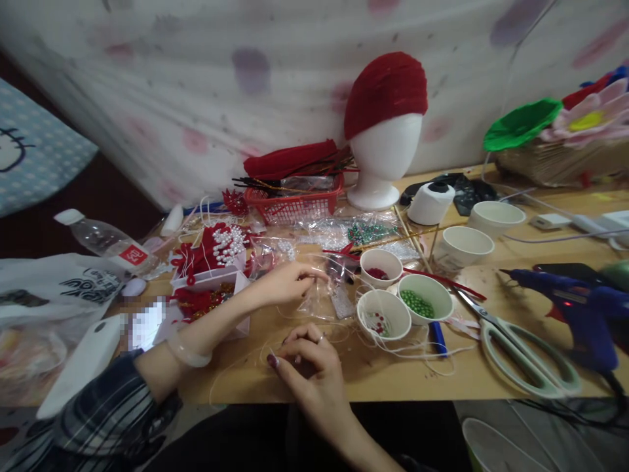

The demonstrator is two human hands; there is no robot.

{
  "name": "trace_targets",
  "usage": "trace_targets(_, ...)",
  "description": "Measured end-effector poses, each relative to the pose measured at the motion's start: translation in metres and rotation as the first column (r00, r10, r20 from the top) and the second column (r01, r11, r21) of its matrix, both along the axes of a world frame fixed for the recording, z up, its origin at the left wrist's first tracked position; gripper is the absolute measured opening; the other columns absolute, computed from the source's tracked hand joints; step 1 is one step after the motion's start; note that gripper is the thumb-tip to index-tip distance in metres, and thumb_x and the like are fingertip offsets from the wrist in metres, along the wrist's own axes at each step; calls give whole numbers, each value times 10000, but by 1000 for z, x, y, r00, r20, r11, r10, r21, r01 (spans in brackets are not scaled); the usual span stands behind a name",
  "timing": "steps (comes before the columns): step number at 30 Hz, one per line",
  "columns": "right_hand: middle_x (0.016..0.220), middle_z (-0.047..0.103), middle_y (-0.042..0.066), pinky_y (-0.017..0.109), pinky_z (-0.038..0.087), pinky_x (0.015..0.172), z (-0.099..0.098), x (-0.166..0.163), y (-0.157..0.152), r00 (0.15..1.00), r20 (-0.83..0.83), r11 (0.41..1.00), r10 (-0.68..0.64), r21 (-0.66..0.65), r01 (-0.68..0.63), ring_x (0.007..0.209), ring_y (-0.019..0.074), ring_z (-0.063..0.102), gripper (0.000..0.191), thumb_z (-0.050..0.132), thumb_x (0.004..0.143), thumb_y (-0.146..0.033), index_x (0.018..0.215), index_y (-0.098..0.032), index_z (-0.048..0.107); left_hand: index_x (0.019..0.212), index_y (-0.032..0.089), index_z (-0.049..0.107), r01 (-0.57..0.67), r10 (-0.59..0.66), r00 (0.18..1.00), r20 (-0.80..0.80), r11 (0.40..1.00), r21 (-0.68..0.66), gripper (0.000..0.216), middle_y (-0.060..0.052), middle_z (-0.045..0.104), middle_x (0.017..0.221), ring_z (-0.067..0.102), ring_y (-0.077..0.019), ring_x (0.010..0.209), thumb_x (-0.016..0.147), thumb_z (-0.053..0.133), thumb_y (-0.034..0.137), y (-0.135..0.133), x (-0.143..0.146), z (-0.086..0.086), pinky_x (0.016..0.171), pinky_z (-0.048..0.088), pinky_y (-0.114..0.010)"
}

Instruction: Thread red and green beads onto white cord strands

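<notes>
My left hand [287, 283] reaches across the middle of the table, its fingertips closed at the upper edge of a clear plastic bag [317, 303]. Nearer the table's front edge, my right hand [314, 367] has thumb and index finger pinched together on a thin pale thread [263, 354]. Loops of that thread trail over the wood. Right of both hands stand white paper cups: one with dark red beads [377, 273], another with green beads [417, 303], and a third [383, 314] with a few red and white beads.
Scissors [521, 351] and a blue glue gun [580, 308] lie at right. A foam head [386, 154] wearing a red cover stands behind, beside a red basket [295, 206]. Left are a box of red pieces [240, 288], a lit phone [147, 326] and a plastic bottle [108, 242].
</notes>
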State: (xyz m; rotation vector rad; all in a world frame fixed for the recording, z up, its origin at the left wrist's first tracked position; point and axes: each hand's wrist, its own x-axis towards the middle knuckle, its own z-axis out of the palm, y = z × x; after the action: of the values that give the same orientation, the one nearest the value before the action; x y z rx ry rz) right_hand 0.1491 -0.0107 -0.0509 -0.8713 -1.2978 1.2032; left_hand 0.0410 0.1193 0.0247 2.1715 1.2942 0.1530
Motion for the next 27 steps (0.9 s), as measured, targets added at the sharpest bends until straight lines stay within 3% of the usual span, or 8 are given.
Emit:
trace_targets(3, 790, 581, 18, 241, 441, 585, 0, 1, 0, 1000, 7, 1000, -1, 10, 1, 698, 132, 537, 118, 709, 817, -232, 704, -202, 725, 1097, 215, 743, 111, -111, 994, 1, 994, -7, 298, -23, 773, 886, 650, -163, 737, 853, 576, 256, 6, 13, -4, 683, 475, -260)
trace_targets(7, 773, 569, 17, 247, 446, 599, 1, 1, 1, 1000, 5, 1000, -27, 15, 27, 694, 134, 534, 132, 697, 822, -228, 695, -198, 723, 1047, 204, 752, 168, -167, 986, -19, 985, 35, 268, -78, 760, 1063, 666, -223, 937, 784, 715, 237, 12, 30, -18, 830, 469, -306)
trace_targets(14, 771, 577, 20, 243, 441, 590, 1, 1, 0, 1000, -20, 1000, -10, 8, 11, 697, 134, 544, 106, 702, 808, -209, 711, -187, 736, 943, 172, 752, 144, -143, 989, -27, 988, 50, 167, -48, 754, 829, 664, -212, 751, 802, 662, 163, 8, 38, -28, 705, 463, -292)
trace_targets(19, 739, 579, 14, 246, 438, 583, 2, 0, 0, 1000, -19, 1000, -19, 12, 20, 676, 133, 544, 134, 695, 813, -220, 686, -190, 724, 841, 173, 761, 124, -126, 991, 37, 991, 48, 109, -45, 777, 901, 676, -186, 827, 830, 653, 175, 15, 34, -23, 762, 463, -271)
trace_targets(24, 673, 567, 0, 246, 431, 588, 0, 0, 0, 1000, 1, 1000, -15, 20, 15, 650, 130, 540, 140, 693, 826, -228, 701, -187, 740, 671, 152, 706, 1, -11, 996, 92, 994, 108, 263, -37, 727, 738, 608, -157, 697, 886, 601, 261, 18, 23, -11, 673, 417, -269)
trace_targets(27, 662, 562, -3, 241, 420, 584, -2, -1, 1, 1000, 25, 999, -18, 31, 17, 639, 126, 539, 142, 702, 825, -235, 702, -179, 744, 656, 144, 692, -59, 46, 992, 114, 992, 112, 245, -11, 664, 619, 552, -136, 601, 851, 640, 282, 16, 20, -12, 603, 373, -258)
